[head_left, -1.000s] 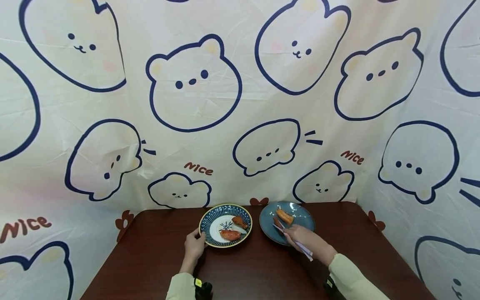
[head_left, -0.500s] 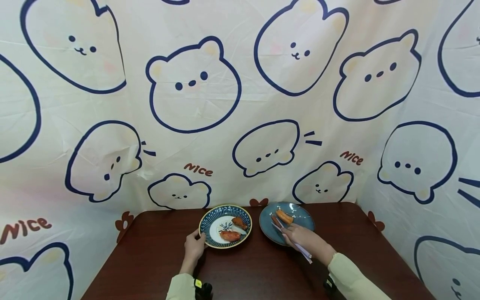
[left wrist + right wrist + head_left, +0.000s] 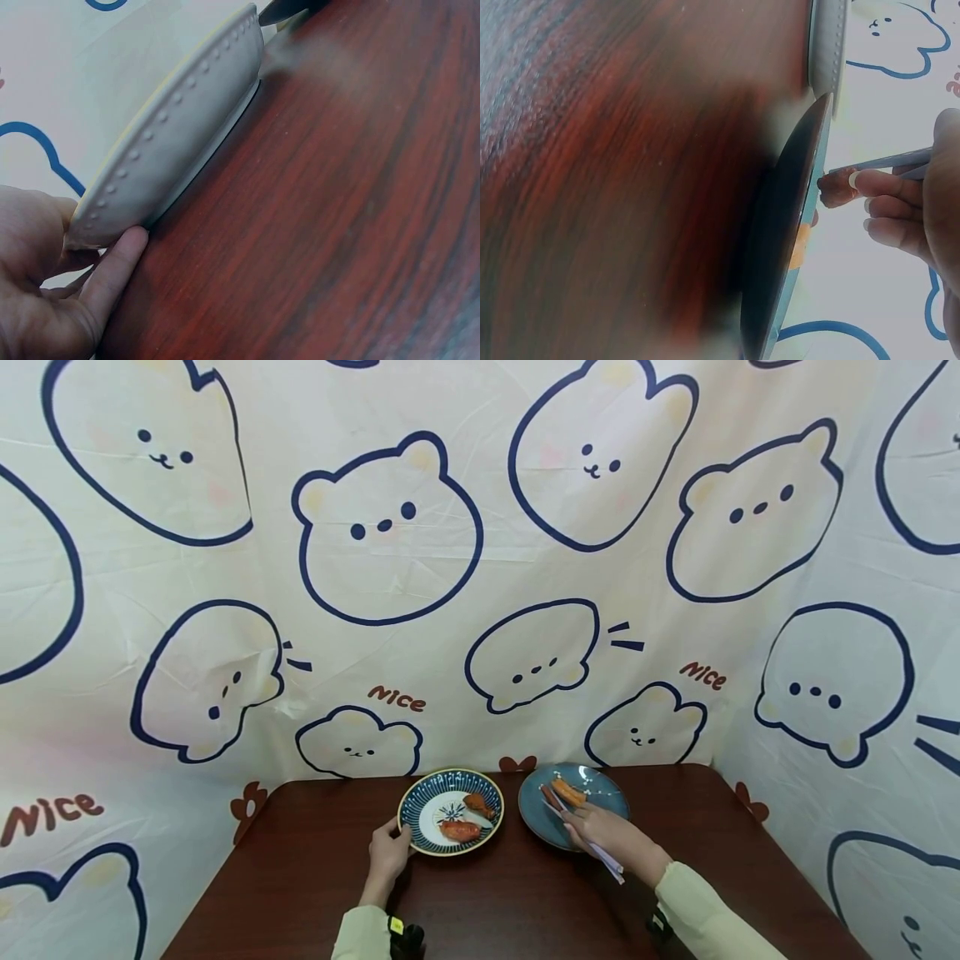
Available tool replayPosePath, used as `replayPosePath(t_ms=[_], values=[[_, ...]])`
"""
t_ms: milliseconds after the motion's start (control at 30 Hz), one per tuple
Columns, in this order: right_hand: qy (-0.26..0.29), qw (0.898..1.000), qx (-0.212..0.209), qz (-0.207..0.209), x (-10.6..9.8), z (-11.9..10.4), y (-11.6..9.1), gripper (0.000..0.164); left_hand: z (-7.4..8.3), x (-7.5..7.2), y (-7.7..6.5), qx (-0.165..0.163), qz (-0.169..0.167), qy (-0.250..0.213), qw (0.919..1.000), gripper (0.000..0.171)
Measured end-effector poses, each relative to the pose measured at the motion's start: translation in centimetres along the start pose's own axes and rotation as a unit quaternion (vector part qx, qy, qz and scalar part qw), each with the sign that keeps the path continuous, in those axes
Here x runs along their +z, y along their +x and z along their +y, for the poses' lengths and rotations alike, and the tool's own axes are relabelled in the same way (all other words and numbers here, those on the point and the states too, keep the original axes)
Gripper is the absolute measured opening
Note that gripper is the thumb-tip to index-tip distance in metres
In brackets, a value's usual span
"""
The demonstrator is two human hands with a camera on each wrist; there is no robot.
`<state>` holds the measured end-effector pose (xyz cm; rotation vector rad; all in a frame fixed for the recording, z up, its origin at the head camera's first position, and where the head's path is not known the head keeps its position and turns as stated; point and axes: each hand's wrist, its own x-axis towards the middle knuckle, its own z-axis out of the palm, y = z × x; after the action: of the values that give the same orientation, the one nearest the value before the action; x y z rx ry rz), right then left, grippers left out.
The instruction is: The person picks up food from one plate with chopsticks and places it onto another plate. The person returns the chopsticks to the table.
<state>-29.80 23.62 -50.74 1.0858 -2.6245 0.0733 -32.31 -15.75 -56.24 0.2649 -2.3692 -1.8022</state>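
Note:
In the head view my left hand holds the near left rim of a blue-and-white plate with a yellow edge. A finger presses under its pale outer wall in the left wrist view. On this plate lie a drumstick and a reddish-orange chicken wing. My right hand grips pale purple chopsticks over the blue-grey plate. At the chopstick tips is a brown lump of food, just above the plate rim. Beside it lies a golden, stick-shaped piece of food.
Both plates stand side by side near the far edge of the dark brown wooden table, a narrow gap between them. Close behind hangs a cream cloth printed with bear faces, continuing along both sides.
The chopstick tips and the brown food have shifted slightly away and to the left on the blue-grey plate. My left hand and its plate stay in place.

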Motion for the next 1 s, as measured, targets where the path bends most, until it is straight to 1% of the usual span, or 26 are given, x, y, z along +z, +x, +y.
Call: replayPosePath(t_ms=[367, 433, 533, 667, 767, 867, 1000], values=[[-0.002, 1.000, 0.011, -0.012, -0.7, -0.1, 0.2, 0.031, 0.0, 0.0, 0.0, 0.002, 0.003, 0.002, 1.0000, 0.048], [-0.008, 1.000, 0.019, -0.022, -0.8, -0.2, 0.4, 0.032, 0.0, 0.0, 0.0, 0.002, 0.004, 0.002, 1.0000, 0.048], [-0.019, 1.000, 0.011, -0.018, -0.7, -0.1, 0.6, 0.030, -0.1, 0.0, 0.0, 0.002, 0.005, 0.002, 1.0000, 0.048], [-0.011, 1.000, 0.007, -0.019, -0.6, 0.0, 0.6, 0.030, 0.0, 0.1, 0.0, 0.002, 0.005, 0.001, 1.0000, 0.048], [-0.004, 0.999, 0.030, -0.042, -0.9, -0.1, 0.7, 0.034, 0.1, 0.1, 0.0, 0.005, 0.005, -0.001, 1.0000, 0.048], [-0.003, 0.997, 0.046, -0.055, -1.2, -0.3, 1.0, 0.036, 0.1, 0.1, 0.0, 0.006, 0.005, -0.002, 1.0000, 0.048], [-0.005, 0.998, 0.041, -0.050, -1.3, -0.4, 1.0, 0.034, 0.1, 0.1, -0.1, 0.008, 0.001, -0.006, 0.9999, 0.048]])
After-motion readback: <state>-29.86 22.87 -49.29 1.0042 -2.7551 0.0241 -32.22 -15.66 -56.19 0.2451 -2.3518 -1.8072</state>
